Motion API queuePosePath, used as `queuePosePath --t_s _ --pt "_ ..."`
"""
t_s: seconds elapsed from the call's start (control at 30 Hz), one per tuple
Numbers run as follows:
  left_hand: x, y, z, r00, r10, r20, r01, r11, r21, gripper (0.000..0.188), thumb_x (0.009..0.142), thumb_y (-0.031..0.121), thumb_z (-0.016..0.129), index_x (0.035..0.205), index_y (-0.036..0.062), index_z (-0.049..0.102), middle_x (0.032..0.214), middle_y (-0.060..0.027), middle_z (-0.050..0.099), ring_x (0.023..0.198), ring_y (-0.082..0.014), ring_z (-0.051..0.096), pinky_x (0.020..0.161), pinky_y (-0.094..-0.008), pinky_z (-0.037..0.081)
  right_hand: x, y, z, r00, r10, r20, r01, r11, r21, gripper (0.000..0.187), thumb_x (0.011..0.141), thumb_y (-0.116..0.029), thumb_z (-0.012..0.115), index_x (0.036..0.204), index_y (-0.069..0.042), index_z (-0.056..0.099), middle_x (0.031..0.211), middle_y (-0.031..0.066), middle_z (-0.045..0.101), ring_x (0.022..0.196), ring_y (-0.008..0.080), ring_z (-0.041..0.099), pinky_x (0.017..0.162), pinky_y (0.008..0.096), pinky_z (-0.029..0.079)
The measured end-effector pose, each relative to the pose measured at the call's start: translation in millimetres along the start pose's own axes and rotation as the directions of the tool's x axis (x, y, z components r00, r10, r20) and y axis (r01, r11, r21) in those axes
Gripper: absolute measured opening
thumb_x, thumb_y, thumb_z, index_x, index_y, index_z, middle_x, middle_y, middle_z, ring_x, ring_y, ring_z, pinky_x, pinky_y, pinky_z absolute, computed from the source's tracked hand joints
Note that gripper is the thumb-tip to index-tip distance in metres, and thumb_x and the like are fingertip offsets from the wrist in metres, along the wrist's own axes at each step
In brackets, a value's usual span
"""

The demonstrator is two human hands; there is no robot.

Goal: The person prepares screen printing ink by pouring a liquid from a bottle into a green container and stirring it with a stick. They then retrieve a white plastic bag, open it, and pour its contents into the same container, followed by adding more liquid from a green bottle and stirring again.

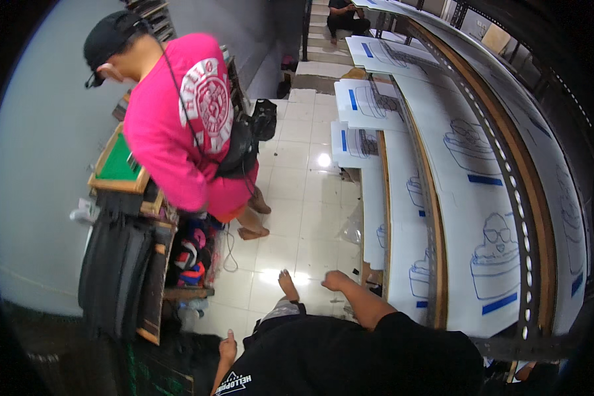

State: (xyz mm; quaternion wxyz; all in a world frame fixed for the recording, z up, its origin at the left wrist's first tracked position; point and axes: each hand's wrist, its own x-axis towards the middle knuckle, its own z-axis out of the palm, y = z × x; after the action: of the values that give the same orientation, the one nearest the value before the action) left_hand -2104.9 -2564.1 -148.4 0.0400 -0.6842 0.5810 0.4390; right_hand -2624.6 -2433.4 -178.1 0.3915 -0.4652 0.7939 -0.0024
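My left hand (pixel 228 347) hangs low beside my body, its thumb standing apart from the loosely bent fingers, with nothing seen in it. My right hand (pixel 337 280) is held out in front of me over the tiled floor, its fingers curled in and no object showing. Nearest to it, on the right, is a tall rack with shelves carrying white printed sheets (pixel 495 264). Blue line drawings and blue bars mark these sheets. Neither hand touches the rack.
A person in a pink shirt (pixel 178 119) stands at the left, by a green-faced wooden frame (pixel 117 158) and dark stacked panels (pixel 115 270). A cable (pixel 230 254) lies on the tiles (pixel 290 198). Another person (pixel 347 18) sits on the far stairs (pixel 318 49). Sheet corners (pixel 360 105) jut into the aisle.
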Motion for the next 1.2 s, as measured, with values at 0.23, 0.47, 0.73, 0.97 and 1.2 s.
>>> queuePosePath --t_s 0.23,0.47,0.73,0.97,1.2 --pt "104 80 1 0.960 -0.148 0.237 0.078 0.957 0.281 0.087 0.097 0.075 0.035 0.084 -0.0022 0.074 0.089 -0.0266 0.071 0.096 -0.0390 0.069 0.086 -0.0503 0.050 78 41 -99 0.995 -0.043 0.091 0.050 0.996 -0.074 0.047 0.094 -0.043 0.061 0.093 0.001 0.077 0.100 0.0238 0.072 0.098 0.0440 0.068 0.090 0.0513 0.053" --pt "170 172 18 0.977 -0.147 0.153 0.101 0.957 0.273 0.083 0.100 0.069 0.040 0.072 -0.0030 0.069 0.075 -0.0234 0.069 0.076 -0.0422 0.066 0.078 -0.0519 0.049 222 91 -211 1.000 0.005 0.012 -0.005 0.999 -0.032 0.045 0.093 -0.041 0.061 0.094 0.001 0.076 0.107 0.0235 0.071 0.101 0.0407 0.067 0.091 0.0488 0.053" --pt "209 317 80 0.960 -0.259 0.105 0.245 0.961 0.130 0.070 0.103 0.057 0.041 0.076 -0.0012 0.069 0.077 -0.0247 0.067 0.082 -0.0425 0.067 0.083 -0.0506 0.051 376 84 -366 0.961 -0.220 0.168 0.232 0.971 -0.058 0.045 0.092 -0.040 0.062 0.094 0.003 0.076 0.101 0.0254 0.072 0.095 0.0423 0.068 0.088 0.0501 0.054" --pt "269 466 92 0.976 -0.184 0.113 0.172 0.979 0.106 0.066 0.103 0.054 0.042 0.080 -0.0013 0.070 0.082 -0.0256 0.067 0.087 -0.0433 0.066 0.086 -0.0509 0.051 519 95 -492 0.965 -0.262 0.007 0.262 0.963 -0.068 0.046 0.091 -0.043 0.064 0.094 0.002 0.076 0.099 0.0267 0.072 0.094 0.0434 0.069 0.088 0.0510 0.054" --pt "376 567 99 0.973 -0.192 0.131 0.173 0.974 0.144 0.061 0.103 0.050 0.043 0.084 -0.0015 0.070 0.087 -0.0265 0.068 0.092 -0.0442 0.066 0.088 -0.0512 0.050 666 112 -571 0.963 -0.242 0.116 0.259 0.952 -0.164 0.053 0.094 -0.045 0.059 0.097 0.005 0.075 0.105 0.0270 0.072 0.102 0.0437 0.068 0.094 0.0506 0.053"
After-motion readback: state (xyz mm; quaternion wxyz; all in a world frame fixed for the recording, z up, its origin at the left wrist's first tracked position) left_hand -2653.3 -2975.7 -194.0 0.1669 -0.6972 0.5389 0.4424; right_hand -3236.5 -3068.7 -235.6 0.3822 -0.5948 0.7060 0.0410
